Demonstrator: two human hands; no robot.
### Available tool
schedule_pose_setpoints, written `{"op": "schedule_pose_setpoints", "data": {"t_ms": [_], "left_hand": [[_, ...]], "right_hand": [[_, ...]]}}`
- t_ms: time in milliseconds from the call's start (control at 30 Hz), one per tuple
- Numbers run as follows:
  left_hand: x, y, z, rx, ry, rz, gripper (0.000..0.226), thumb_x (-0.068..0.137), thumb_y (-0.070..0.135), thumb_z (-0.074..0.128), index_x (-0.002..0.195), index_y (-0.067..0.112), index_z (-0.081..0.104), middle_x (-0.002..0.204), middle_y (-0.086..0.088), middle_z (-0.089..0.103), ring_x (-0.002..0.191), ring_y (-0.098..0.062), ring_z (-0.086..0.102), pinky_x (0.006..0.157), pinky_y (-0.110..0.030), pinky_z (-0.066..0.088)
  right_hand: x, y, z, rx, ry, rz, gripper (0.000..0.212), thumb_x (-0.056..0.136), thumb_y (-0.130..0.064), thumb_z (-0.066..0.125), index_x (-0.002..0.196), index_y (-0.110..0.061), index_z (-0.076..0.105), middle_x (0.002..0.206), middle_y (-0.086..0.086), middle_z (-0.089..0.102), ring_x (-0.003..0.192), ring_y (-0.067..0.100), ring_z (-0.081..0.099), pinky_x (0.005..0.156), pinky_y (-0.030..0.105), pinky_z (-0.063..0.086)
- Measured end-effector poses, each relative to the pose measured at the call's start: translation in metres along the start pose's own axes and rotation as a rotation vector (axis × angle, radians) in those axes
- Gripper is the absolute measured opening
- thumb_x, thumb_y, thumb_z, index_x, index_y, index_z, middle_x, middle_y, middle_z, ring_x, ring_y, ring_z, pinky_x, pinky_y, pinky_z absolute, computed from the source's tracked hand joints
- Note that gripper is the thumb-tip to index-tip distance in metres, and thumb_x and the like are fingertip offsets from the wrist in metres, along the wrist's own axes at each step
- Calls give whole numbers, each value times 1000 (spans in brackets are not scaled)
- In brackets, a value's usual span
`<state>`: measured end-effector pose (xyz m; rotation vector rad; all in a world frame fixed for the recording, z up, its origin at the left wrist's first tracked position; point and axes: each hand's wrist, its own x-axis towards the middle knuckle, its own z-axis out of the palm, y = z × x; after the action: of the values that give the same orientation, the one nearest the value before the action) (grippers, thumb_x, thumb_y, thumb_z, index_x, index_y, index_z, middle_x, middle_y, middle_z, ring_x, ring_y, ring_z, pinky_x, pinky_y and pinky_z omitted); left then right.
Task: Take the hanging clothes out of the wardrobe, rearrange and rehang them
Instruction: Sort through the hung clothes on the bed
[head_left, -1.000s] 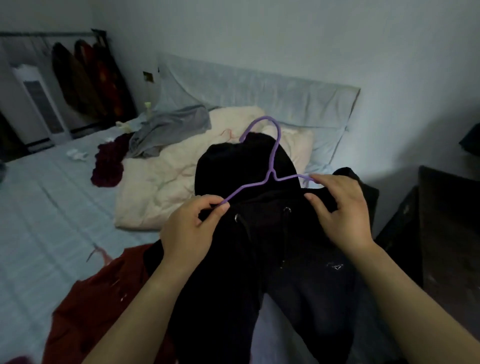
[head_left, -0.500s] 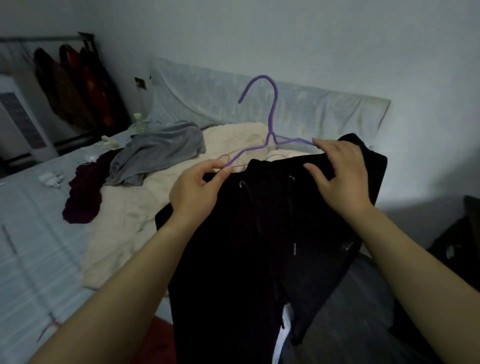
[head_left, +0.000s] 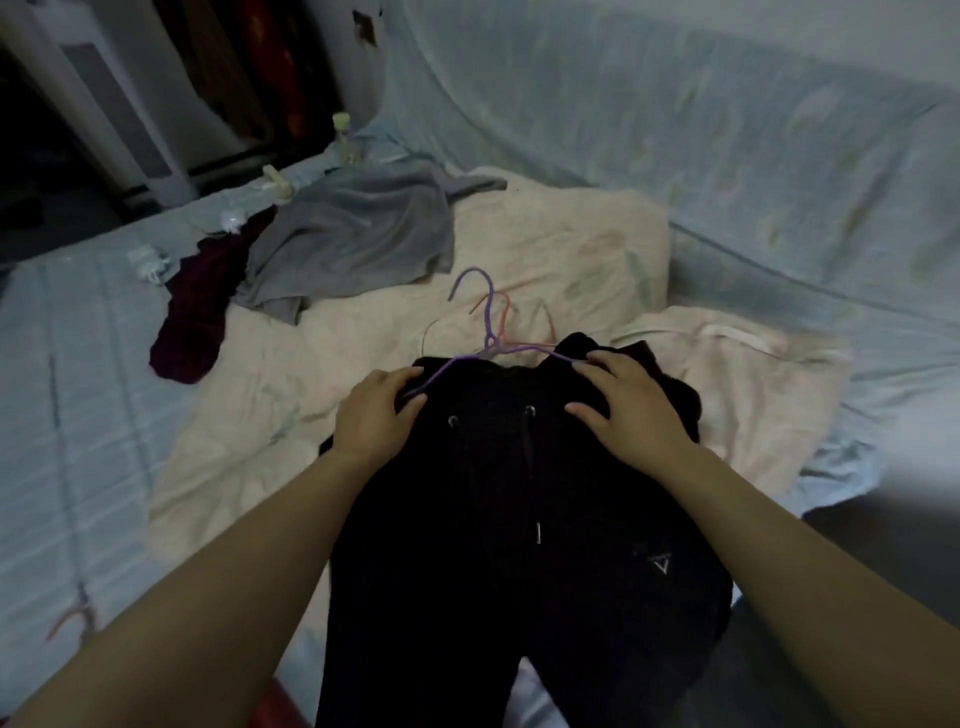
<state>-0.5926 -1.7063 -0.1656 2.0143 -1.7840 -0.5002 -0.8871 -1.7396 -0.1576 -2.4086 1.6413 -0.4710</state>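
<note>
- Head view: both hands are on a black drawstring garment that lies lengthways on the bed, its top edge resting on a cream quilt.
- A purple wire hanger sits at that top edge. Its hook lies on the quilt and its arms run into the cloth.
- The left hand pinches the hanger's left arm between thumb and fingers, with cloth bunched under it.
- The right hand is spread wider, its fingers curled over bunched cloth at the hanger's right arm.
- A pink hanger lies just beneath the purple one.
- Further up the bed are a grey garment and a maroon garment. More clothes hang on a rail at the back.
- The step looks like seating this garment squarely on its hanger.
- Next, I'd guess, even out both shoulders, then lift it by the hook without snagging the pink hanger, and carry it to the rail.
</note>
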Motion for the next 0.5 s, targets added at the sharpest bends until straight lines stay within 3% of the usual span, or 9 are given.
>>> {"op": "schedule_pose_setpoints", "data": {"t_ms": [133, 233, 333, 400, 500], "left_hand": [[-39, -36, 20, 170, -181, -55, 73, 80, 67, 29, 142, 31, 37, 141, -8, 45, 127, -26, 43, 102, -49, 38], [-94, -48, 12, 208, -173, -107, 78, 77, 71, 15, 143, 35, 33, 146, -1, 39, 134, -20, 36, 107, -50, 30], [-162, -68, -2, 164, -98, -211, 72, 81, 69, 20, 141, 33, 38, 143, -2, 44, 131, -21, 39, 106, -50, 32], [-215, -85, -11, 142, -33, -301, 67, 83, 66, 26, 138, 31, 45, 138, -4, 50, 127, -22, 46, 102, -48, 38], [-309, -107, -23, 132, 80, -444, 60, 85, 61, 35, 132, 27, 52, 129, -3, 56, 118, -23, 54, 98, -46, 43]], "right_hand": [[-3, -20, 30, -87, -39, 15, 53, 90, -41, 56, 134, -12, 49, 146, 15, 37, 138, 33, 26, 114, 47, 17], [-20, -64, 49, -68, -58, -53, 53, 92, -43, 50, 135, -13, 48, 148, 13, 36, 140, 31, 23, 115, 47, 9], [-48, -124, 72, 31, -234, -146, 57, 94, -48, 41, 140, -16, 40, 150, 8, 32, 141, 26, 20, 115, 44, 8], [-76, -166, 88, 44, -333, -244, 59, 95, -52, 34, 142, -17, 37, 150, 7, 33, 140, 25, 24, 115, 44, 13], [-129, -229, 106, 42, -458, -458, 64, 89, -55, 28, 128, -11, 54, 133, 13, 54, 123, 32, 49, 102, 50, 39]]}}
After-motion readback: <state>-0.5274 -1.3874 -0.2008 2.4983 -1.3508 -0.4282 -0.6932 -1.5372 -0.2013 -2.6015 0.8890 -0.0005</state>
